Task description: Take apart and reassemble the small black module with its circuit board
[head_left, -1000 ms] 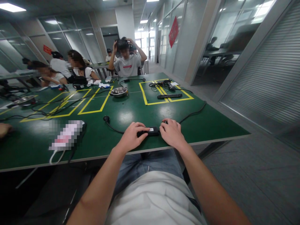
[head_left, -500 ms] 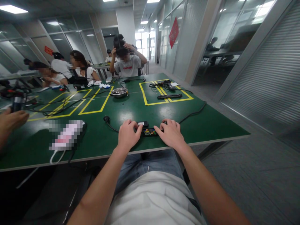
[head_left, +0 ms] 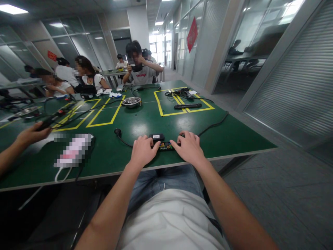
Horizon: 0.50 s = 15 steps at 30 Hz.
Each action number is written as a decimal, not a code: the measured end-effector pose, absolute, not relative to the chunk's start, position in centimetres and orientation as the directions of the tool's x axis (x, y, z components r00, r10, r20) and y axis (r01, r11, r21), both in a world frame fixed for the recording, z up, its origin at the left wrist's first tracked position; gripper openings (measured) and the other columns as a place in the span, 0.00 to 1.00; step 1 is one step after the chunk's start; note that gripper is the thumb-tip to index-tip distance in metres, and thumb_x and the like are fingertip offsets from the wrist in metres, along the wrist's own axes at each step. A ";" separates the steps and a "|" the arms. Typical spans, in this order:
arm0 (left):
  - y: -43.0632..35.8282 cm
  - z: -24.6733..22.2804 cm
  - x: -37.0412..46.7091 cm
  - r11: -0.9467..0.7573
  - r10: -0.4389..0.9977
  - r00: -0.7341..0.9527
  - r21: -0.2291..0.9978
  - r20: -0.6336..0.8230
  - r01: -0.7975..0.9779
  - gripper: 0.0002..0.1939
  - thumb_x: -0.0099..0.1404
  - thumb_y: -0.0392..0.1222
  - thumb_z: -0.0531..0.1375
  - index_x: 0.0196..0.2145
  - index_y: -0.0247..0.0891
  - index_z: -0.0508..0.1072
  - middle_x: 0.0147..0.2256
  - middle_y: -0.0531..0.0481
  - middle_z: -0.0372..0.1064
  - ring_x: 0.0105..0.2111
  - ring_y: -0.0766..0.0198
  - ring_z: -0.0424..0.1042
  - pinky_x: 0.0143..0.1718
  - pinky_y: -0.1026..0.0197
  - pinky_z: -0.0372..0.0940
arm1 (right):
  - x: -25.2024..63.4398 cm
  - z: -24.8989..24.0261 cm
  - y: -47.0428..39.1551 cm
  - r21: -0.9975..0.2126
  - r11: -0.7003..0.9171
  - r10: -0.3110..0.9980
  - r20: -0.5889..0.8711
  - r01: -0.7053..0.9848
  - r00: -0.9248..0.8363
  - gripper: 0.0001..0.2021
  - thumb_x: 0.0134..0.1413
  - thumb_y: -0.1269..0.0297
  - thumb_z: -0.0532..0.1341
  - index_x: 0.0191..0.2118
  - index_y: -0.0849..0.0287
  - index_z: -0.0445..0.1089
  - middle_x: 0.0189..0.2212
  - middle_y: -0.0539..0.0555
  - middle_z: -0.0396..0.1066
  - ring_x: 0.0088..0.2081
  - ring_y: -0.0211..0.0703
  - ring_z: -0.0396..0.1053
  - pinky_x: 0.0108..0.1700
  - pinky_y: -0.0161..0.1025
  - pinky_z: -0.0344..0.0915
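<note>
Small black device, case already opened: cover (head_left: pixel 156 136) lies flat on the green table (head_left: pixel 234 135), just behind the base (head_left: pixel 166 146) w/ coloured parts exposed. Left hand (head_left: pixel 142 151) and right hand (head_left: pixel 188 148) flank the base, fingertips touching its ends, fingers spread, not clamped. Cable (head_left: pixel 213 125) runs off right. Whatever's inside looks untouched yet.

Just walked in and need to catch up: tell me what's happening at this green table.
A seated person has both hands at the near edge of the green table. The left hand and right hand rest on either side of a small opened black device with coloured parts showing inside. Its black cover lies just behind it. A black cable runs off to the right. Another person's hand holds a dark tool at far left.
</note>
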State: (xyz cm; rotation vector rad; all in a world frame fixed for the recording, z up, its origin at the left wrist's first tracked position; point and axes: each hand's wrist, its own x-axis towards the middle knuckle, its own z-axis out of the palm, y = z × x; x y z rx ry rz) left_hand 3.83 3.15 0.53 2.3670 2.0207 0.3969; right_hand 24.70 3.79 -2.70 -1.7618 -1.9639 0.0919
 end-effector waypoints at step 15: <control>5.8 -1.6 2.1 -0.268 0.935 0.121 0.444 0.333 0.855 0.15 0.74 0.43 0.63 0.55 0.46 0.85 0.51 0.44 0.82 0.52 0.45 0.75 0.57 0.42 0.70 | 25.0 -2.4 3.6 -0.323 0.154 0.962 0.266 0.934 -0.066 0.19 0.75 0.62 0.51 0.44 0.56 0.81 0.62 0.62 0.72 0.65 0.58 0.63 0.68 0.58 0.55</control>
